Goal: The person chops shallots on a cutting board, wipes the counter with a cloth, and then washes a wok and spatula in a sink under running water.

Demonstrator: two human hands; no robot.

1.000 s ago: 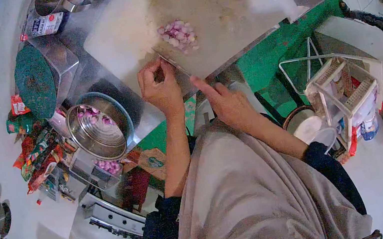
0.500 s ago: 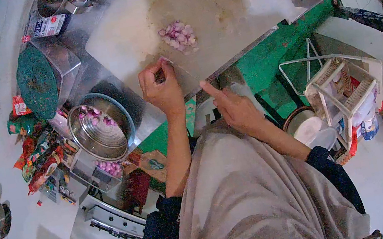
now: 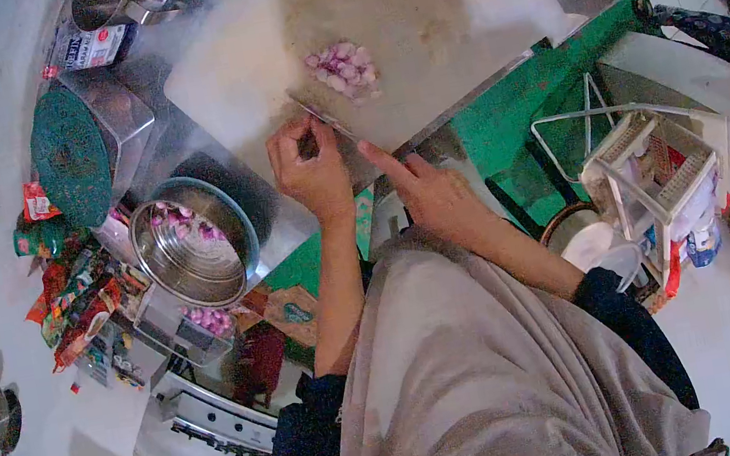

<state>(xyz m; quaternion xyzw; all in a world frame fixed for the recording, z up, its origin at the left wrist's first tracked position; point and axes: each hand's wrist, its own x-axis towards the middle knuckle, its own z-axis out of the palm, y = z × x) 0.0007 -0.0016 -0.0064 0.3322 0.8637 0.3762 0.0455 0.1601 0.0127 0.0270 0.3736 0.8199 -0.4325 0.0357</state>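
Note:
My left hand is curled in a pinch at the near edge of the white cutting board, its fingertips closed on a small shallot that is mostly hidden. My right hand grips a knife, index finger stretched along its back and the handle covered by the palm. The blade lies right against the left fingertips, its tip pointing to the far left. Just beyond it, a small heap of cut shallots in purple and white rests on the board.
Left of the board, a steel pot holds several shallots. A clear container with more shallots stands below it, near food packets. A dark green lid leans at the far left. To the right is a white rack.
My right hand has moved up and left, bringing the knife blade across the left fingertips. The left hand has barely shifted.

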